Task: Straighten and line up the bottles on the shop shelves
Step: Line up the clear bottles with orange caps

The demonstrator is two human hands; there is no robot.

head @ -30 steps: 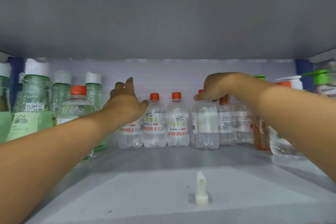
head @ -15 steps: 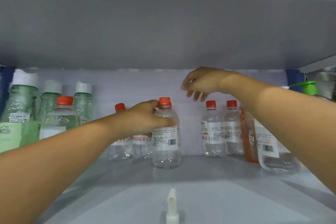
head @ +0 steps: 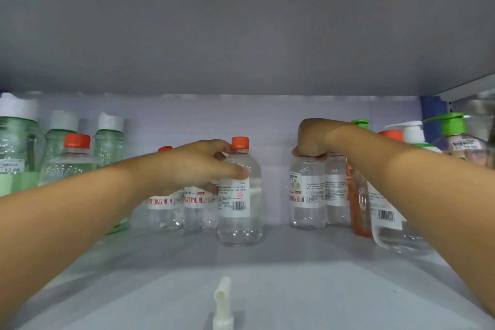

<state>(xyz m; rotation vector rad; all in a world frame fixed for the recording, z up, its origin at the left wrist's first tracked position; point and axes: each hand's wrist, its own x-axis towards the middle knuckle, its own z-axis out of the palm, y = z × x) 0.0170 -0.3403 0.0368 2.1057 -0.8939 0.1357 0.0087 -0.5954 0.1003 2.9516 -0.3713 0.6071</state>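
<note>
Small clear bottles with red caps and white labels stand along the back of the grey shelf. My left hand grips the shoulder of one clear bottle, which stands upright a little in front of the row with its barcode facing me. Two more of these bottles stand behind my left wrist. My right hand is curled over the top of another clear bottle, hiding its cap. A second bottle stands right beside that one.
Green bottles with white caps and a red-capped one fill the left. An orange bottle, a clear labelled bottle and pump dispensers crowd the right. A white plastic peg stands at the shelf's front. The upper shelf hangs low overhead.
My right hand dropped from the air onto the top of the bottle on the right. My left hand kept hold of the forward bottle, which stays in place.
</note>
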